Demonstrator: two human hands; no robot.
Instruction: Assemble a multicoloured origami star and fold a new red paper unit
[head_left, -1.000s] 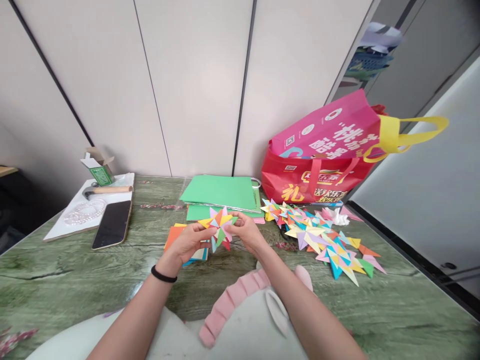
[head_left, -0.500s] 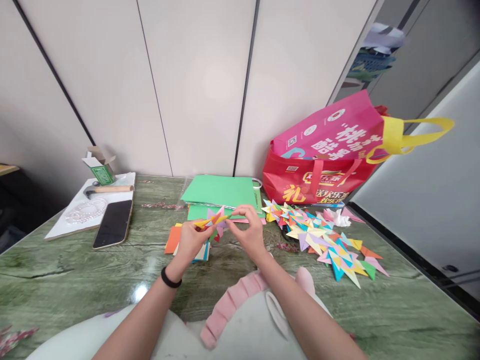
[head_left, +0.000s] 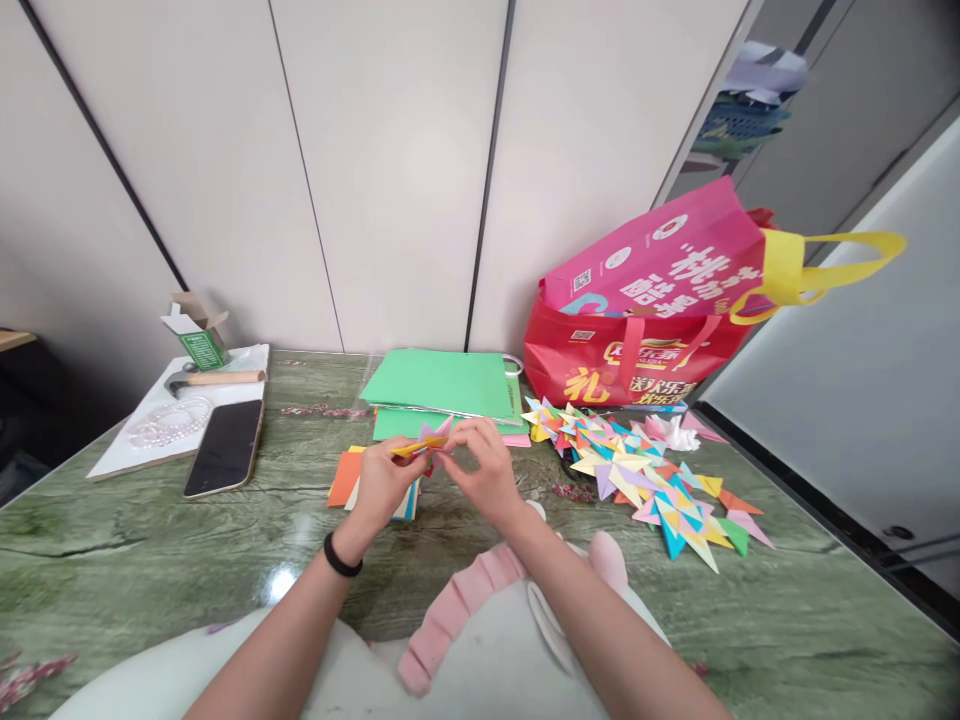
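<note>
Between my hands, above the table, is a folded paper star [head_left: 424,445] in yellow, orange, pink and purple. My left hand [head_left: 384,482] pinches its left side, thumb below and fingers above. Thumb and forefinger of my right hand [head_left: 484,468] close on its right edge; the fingers hide part of the folds there. Under and behind my left hand lies a pile of square coloured papers [head_left: 343,482], orange on the left. To the right of my hands spreads a heap of folded paper stars [head_left: 637,470] in many colours.
Green paper sheets [head_left: 442,382] lie at the back by the wall. A red gift bag [head_left: 570,350] and a pink bag [head_left: 652,250] stand behind the heap. At left are a phone [head_left: 225,450], a hammer [head_left: 225,378] and a small box [head_left: 199,335]. A white plush toy [head_left: 495,660] lies in front.
The paper star has tilted flatter, so fewer of its points show. My right hand has moved slightly left and closer to it. My left hand keeps its hold.
</note>
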